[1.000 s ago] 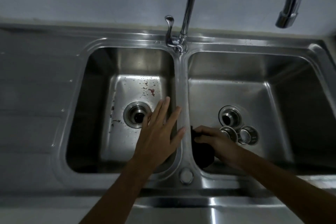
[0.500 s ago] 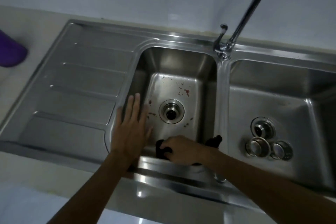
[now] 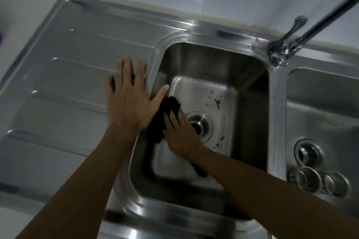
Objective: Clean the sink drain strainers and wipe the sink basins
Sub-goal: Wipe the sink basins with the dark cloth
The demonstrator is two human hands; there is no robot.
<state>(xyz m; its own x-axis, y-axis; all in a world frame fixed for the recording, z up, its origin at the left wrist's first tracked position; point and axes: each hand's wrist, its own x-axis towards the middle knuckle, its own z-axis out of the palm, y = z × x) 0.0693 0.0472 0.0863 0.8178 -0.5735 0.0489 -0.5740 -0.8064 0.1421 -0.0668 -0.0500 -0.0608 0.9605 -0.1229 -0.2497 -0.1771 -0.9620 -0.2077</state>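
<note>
A steel double sink fills the view. In the left basin [image 3: 250, 103] my right hand [image 3: 180, 134] presses a black cloth [image 3: 165, 118] onto the floor, just left of the open drain [image 3: 202, 124]. Reddish specks dot the basin floor around the drain. My left hand [image 3: 128, 101] lies flat with fingers spread on the basin's left rim and the drainboard [image 3: 64, 75], holding nothing. In the right basin [image 3: 320, 114], two round metal strainers [image 3: 308, 178] [image 3: 338, 184] lie side by side below that basin's drain [image 3: 308, 153].
The faucet [image 3: 281, 48] with its lever stands at the back on the divider between the basins, its spout running off the upper right. A pale wall sits behind the sink, and the counter's front edge [image 3: 155, 221] is near me.
My right hand has slid the cloth from the basin's near edge up and left across the floor beside the drain. My left hand has shifted farther up the left rim. The view has swung left.
</note>
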